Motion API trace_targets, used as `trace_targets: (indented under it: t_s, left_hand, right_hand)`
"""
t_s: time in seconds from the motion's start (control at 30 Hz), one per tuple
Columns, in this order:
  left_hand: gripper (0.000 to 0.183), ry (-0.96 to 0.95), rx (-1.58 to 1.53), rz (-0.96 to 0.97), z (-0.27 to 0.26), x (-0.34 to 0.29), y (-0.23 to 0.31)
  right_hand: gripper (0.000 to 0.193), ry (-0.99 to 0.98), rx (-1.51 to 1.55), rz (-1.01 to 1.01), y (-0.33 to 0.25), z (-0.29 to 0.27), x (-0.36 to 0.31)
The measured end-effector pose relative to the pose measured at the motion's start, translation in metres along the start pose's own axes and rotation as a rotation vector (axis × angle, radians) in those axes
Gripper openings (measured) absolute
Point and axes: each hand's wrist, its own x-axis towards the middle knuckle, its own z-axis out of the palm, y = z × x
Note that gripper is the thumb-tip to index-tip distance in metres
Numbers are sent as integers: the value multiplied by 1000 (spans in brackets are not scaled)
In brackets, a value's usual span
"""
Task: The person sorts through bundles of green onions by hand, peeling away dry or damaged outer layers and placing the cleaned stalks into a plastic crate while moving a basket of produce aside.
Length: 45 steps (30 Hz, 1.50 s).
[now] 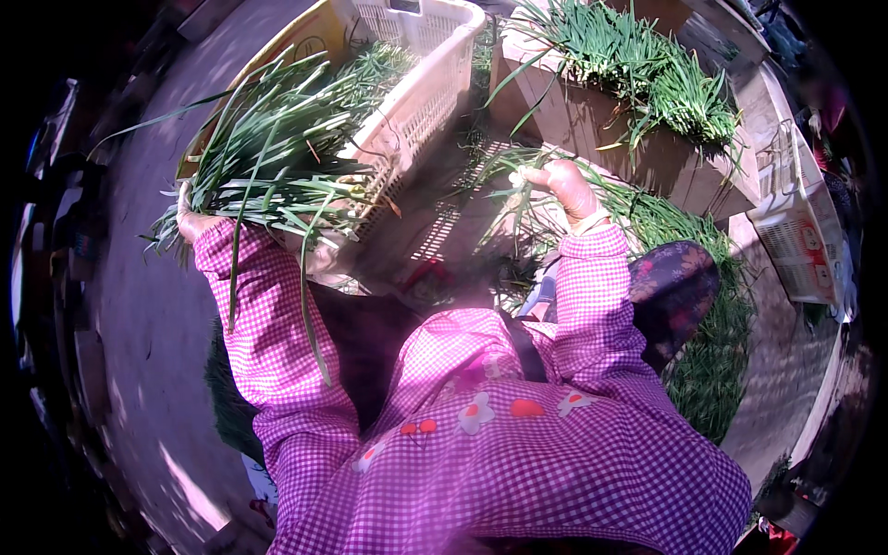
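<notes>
My left hand point(196, 223) is closed round the near end of a large bunch of garlic chives point(277, 148). The long green leaves lie across the side of a white plastic crate point(421, 116), and several dangle over my left sleeve. The bunch hides most of the fingers. My right hand point(566, 188) is raised on the other side, fingers curled and pinched together on a few thin chives point(504, 166). Pale ends show at its fingertips. Round the right wrist sits a light elastic band point(589, 221).
More chives lie in the crate. A wooden box point(629, 139) at the back right carries a thick row of bunches point(689, 102). Loose chives point(708, 361) cover the ground beside my right knee point(680, 291). Another white basket point(797, 231) stands at the far right.
</notes>
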Motion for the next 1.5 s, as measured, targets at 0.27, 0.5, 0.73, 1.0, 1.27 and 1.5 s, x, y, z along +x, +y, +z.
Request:
trace_targets:
  t_s: [0.27,0.5,0.73,1.0,1.27,1.5]
  left_hand:
    - [23,-166,-34,-57,14,-25,-9]
    - [22,-311,1,-153,27,-48,-29]
    - [21,-359,28,-110,38,-65,-45]
    - [14,-398,193,-131,50,-104,-65]
    - [34,-564,289,-440,50,-126,-91]
    - [43,-836,287,-879,40,-139,-110]
  right_hand:
    - [32,59,87,-19,-26,10,-10]
    - [38,509,-1566,-259,-6,0,1]
    - [22,561,-176,-26,-41,-14,-9]
    - [37,385,547,-203,-50,-19,-15]
    - [29,328,530,-586,-72,38,-12]
    - [22,-243,161,-594,-72,104,-18]
